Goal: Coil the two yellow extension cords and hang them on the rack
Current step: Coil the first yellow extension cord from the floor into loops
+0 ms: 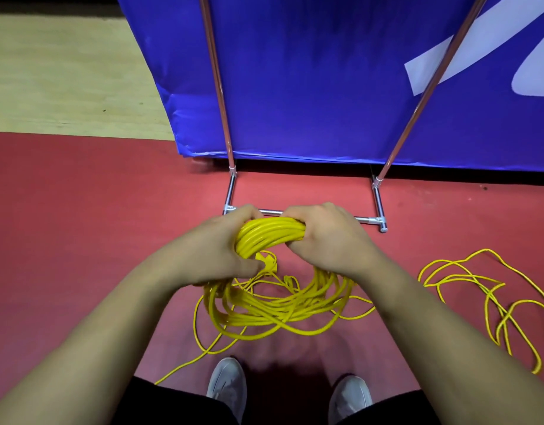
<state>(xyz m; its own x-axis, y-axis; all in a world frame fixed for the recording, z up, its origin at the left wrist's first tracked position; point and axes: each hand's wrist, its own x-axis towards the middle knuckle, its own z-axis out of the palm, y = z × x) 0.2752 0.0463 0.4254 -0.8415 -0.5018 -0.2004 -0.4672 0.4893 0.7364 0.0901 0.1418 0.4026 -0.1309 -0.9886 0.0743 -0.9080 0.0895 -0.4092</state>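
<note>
A coiled yellow extension cord point(270, 311) hangs in many loops from both hands above the red floor. My left hand point(224, 246) and my right hand point(329, 237) are shut around the top of the bundle, close together, with the gathered strands point(270, 233) between them. A yellow plug point(269, 265) dangles just under my left thumb. One loose end trails off to the lower left point(185, 366). A second yellow cord point(485, 302) lies uncoiled on the floor at the right. The metal rack point(378, 204) stands right in front of me.
The rack's chrome base bar point(366, 220) and two slanted uprights point(221, 96) rise ahead, against a blue banner point(310, 81). The floor is red point(80, 210), with pale wood point(65, 81) at the far left. My grey shoes point(227, 384) are below the coil.
</note>
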